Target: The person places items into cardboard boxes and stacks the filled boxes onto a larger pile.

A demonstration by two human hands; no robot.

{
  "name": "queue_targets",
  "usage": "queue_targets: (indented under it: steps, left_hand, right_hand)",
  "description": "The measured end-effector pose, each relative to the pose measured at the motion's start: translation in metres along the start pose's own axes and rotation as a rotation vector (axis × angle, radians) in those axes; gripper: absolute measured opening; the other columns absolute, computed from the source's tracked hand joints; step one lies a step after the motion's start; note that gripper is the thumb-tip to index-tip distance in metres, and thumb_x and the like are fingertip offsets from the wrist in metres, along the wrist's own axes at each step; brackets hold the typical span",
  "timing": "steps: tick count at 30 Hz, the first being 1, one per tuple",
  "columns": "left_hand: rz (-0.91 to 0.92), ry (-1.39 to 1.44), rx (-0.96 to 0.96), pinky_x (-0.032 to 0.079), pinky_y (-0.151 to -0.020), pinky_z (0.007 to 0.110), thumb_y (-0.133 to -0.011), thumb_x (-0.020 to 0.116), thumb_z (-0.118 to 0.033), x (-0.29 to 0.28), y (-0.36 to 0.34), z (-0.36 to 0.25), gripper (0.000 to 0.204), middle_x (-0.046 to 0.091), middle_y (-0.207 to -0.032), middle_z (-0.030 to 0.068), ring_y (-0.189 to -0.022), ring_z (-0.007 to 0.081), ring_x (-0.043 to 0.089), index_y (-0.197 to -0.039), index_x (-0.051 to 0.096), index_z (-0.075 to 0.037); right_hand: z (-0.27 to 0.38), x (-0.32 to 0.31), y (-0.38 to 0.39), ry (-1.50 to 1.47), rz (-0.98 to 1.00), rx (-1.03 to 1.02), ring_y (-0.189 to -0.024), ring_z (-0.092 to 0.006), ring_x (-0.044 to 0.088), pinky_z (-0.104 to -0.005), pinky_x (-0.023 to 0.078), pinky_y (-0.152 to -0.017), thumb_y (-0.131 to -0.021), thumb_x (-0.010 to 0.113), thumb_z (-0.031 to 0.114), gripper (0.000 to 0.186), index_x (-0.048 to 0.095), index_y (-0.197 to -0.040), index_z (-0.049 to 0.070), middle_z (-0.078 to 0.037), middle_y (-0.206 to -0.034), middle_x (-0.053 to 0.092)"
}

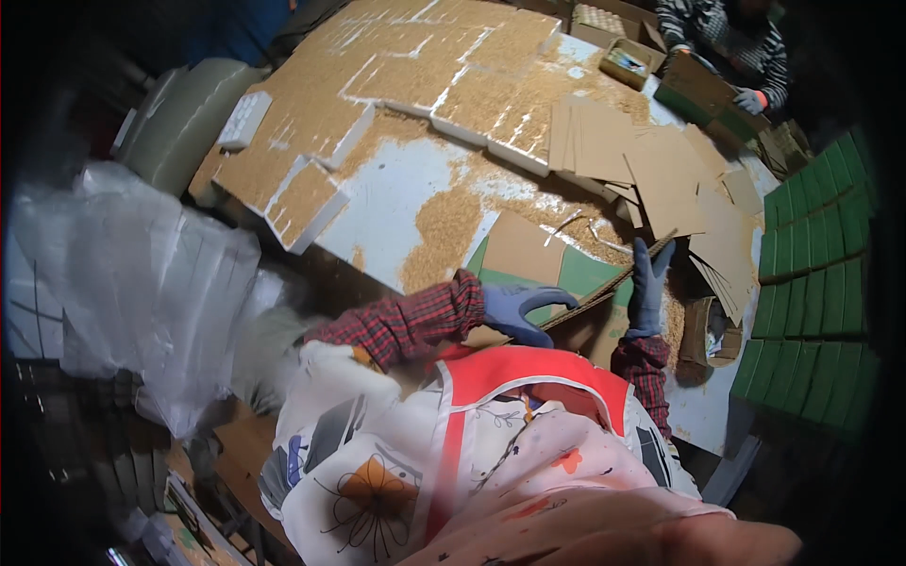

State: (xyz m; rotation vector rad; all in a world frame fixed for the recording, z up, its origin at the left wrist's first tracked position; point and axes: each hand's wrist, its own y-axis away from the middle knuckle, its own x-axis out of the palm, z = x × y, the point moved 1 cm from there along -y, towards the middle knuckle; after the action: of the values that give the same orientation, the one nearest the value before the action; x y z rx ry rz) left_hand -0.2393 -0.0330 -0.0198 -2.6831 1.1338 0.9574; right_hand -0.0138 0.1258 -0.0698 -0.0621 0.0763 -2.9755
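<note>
Near edge: person's torso in a floral apron with red trim (491, 443), plaid sleeves coming in from below.

Left hand (517, 311), blue glove, grip closed on the near end of a flat cardboard sheet (604, 288). Fingers curl over its edge; the sheet is seen nearly edge-on, running up and right.

Right hand (648, 288), blue glove, fingers extended upward and flat against the right part of the same sheet. Grip not closed around it; more of a press or steady contact. Thumb is hidden, so full wrap cannot be told.

The sheet sits just above the near edge of the tabletop (396, 203), in front of a green and brown folded carton blank (538, 259) lying flat.

Left, off the tabletop: heap of clear plastic bags (132, 274).

Right: rows of green boxes (816, 283) stacked on edge. A small open cardboard box (708, 332) sits near the right hand.

Mid tabletop: loose pile of brown cardboard pieces (651, 174), tan granular material scattered around.

Far left to centre: white trays (311, 203) filled with the same tan material, packed side by side.

Far right: another person in a striped sleeve (736, 38) handling a carton, gloved hand (750, 99) on it.
</note>
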Motion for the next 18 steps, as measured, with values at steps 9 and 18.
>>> queue_targets:
  steps: [9, 18]
  left_hand:
    - [-0.806, 1.128, 0.182, 0.023, -0.111, 0.033, -0.079, 0.063, -0.007, -0.003, 0.0, 0.008, 0.064, 0.042, -0.141, 0.0109, -0.134, 0.0213, 0.034, -0.138, 0.039, -0.002]
    - [-0.618, -0.529, 0.382, 0.028, -0.108, 0.046, -0.083, 0.063, -0.027, -0.021, -0.069, -0.009, 0.041, 0.046, -0.132, 0.0161, -0.127, 0.0365, 0.039, -0.12, 0.056, -0.01]
  right_hand:
    - [0.037, -0.036, 0.03, 0.549, -0.006, -0.204, -0.132, -0.0296, 0.036, -0.035, 0.03, -0.108, -0.081, 0.069, 0.033, 0.078, 0.032, -0.14, -0.003, -0.021, -0.142, 0.037]
    - [0.043, -0.05, 0.029, 0.073, 0.583, 0.336, -0.127, -0.0219, 0.04, -0.0362, 0.034, -0.104, -0.077, 0.071, 0.045, 0.07, 0.05, -0.133, 0.007, -0.01, -0.142, 0.04]
